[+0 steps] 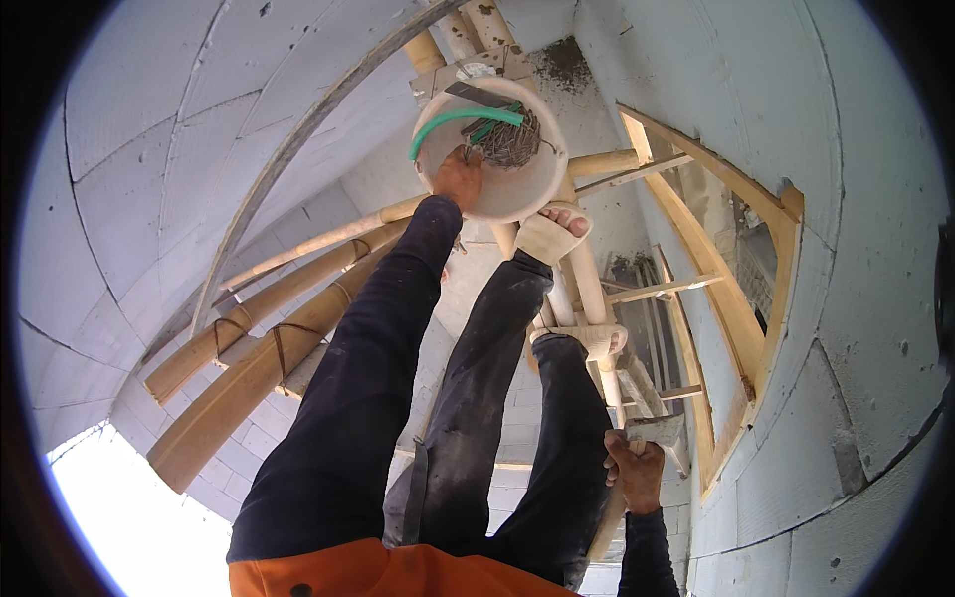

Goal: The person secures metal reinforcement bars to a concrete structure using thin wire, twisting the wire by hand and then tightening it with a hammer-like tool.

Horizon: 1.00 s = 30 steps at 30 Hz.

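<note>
My left hand [460, 177] reaches into a round white basin [429, 159], its fingers drawn together beside a pile of nails [511, 142]. Whatever is between those fingers is too small to make out. Across the basin lie a curved piece of green hose [438, 121] and a flat dark metal blade [479, 95]. Down at the lower right, my right hand [637, 468] is closed round a hatchet-like tool [657, 430] with a broad grey metal head. Part of its grip is hidden by the fingers.
My sandalled feet [553, 235] stand on bamboo poles [587, 284]. More thick bamboo poles [269, 368] slant away at left, tied with cord. A wooden window frame [766, 338] is set in the grey block wall [856, 298] at right. Another block wall [129, 169] rises at left.
</note>
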Tool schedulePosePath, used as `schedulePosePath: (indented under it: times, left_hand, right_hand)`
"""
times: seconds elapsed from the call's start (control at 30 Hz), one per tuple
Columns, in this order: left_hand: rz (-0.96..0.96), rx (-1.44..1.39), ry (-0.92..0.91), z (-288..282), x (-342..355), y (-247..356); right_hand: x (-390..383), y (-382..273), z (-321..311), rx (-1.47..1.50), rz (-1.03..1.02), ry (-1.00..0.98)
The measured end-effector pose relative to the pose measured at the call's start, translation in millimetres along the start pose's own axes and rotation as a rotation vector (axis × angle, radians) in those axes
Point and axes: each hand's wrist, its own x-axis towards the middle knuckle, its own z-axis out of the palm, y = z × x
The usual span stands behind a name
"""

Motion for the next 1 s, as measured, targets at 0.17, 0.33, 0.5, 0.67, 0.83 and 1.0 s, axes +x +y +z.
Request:
schedulePosePath:
  times: [0.17,0.33,0.5,0.67,0.83,1.0]
  left_hand:
    - [-0.145,-0.079,-0.173,13.2,27.5,40.2]
    - [-0.097,0.046,-0.146,32.1,47.6,46.1]
    - [0.005,0.141,-0.157,36.2,60.3,44.7]
    - [-0.098,-0.253,-0.112,-3.6,54.9,39.7]
    - [-0.652,-1.188,-0.361,-93.2,-26.7,106.0]
    - [-0.541,-1.699,-0.683,-214.9,-144.3,246.7]
  right_hand:
    - [1.0,38.8,-1.7,0.012,0.131,0.096]
    - [15.5,38.4,9.5,-0.012,0.205,0.035]
    - [21.7,45.4,13.9,-0.021,0.218,-0.005]
    - [6.3,39.6,8.0,-0.033,0.117,0.005]
    - [-48.3,26.5,5.5,0.194,-0.275,-0.027]
    - [-118.2,-35.5,4.2,0.184,-0.705,0.159]
